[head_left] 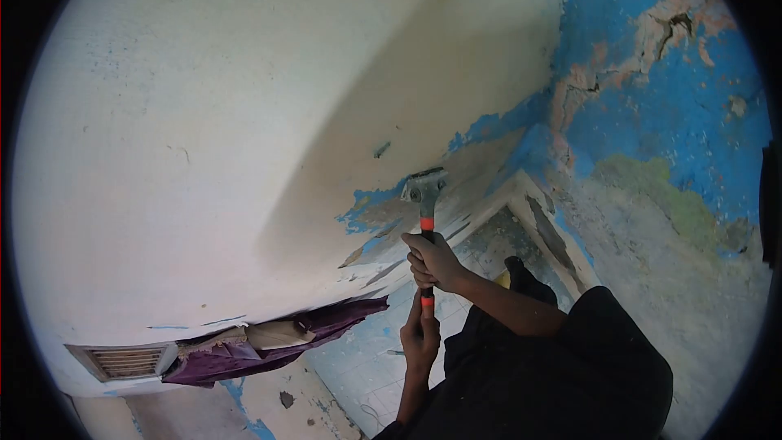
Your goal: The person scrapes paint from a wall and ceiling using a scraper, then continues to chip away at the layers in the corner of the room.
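Observation:
A scraper (427, 210) with a wide metal head and a black and orange handle is in both my hands, pointing away from me. My right hand (437, 263) is wrapped around the middle of the handle. Below it, my left hand (420, 342) grips the handle's lower end near an orange band. The scraper's head lies against the lower part of the pale wall (244, 114). Around it, the pale paint is broken away, and blue paint (371, 205) and grey plaster show in ragged patches.
On the right, a blue wall (627, 122) with a long crack meets the pale wall in a corner. Purple cloth (244, 364) hangs at lower left beside a slatted vent (126, 362). Tiled floor (366, 367) with debris lies below, near my dark-clad foot (529, 281).

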`<action>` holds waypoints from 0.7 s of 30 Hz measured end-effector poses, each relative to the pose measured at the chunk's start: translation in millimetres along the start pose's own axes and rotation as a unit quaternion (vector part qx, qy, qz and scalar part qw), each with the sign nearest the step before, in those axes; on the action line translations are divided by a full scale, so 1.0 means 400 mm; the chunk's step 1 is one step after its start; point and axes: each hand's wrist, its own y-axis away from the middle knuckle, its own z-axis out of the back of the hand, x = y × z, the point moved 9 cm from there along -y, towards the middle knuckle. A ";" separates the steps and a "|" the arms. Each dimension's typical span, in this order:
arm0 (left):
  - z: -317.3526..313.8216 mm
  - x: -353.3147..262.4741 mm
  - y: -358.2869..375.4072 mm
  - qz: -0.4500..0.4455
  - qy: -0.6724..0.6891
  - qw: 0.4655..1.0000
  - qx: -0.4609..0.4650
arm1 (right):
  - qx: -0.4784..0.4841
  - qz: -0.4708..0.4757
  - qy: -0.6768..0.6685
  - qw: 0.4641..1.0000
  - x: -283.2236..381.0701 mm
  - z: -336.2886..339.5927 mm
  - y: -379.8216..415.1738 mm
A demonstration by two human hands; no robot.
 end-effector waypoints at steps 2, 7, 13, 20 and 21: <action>0.010 0.008 0.001 -0.011 0.018 1.000 -0.008 | -0.004 -0.008 -0.016 1.000 -0.014 -0.011 -0.002; 0.023 -0.013 -0.007 -0.045 -0.022 0.999 -0.017 | -0.008 -0.010 -0.037 0.999 -0.003 -0.014 -0.001; -0.008 -0.018 0.014 -0.078 -0.028 0.996 -0.031 | 0.002 -0.020 -0.038 0.999 0.000 -0.015 0.020; -0.041 -0.110 0.004 -0.088 -0.078 0.993 -0.018 | 0.056 -0.009 -0.075 0.996 0.071 -0.001 0.033; -0.043 -0.106 0.010 -0.084 -0.065 0.994 -0.024 | 0.047 0.008 -0.061 0.997 0.075 -0.001 0.035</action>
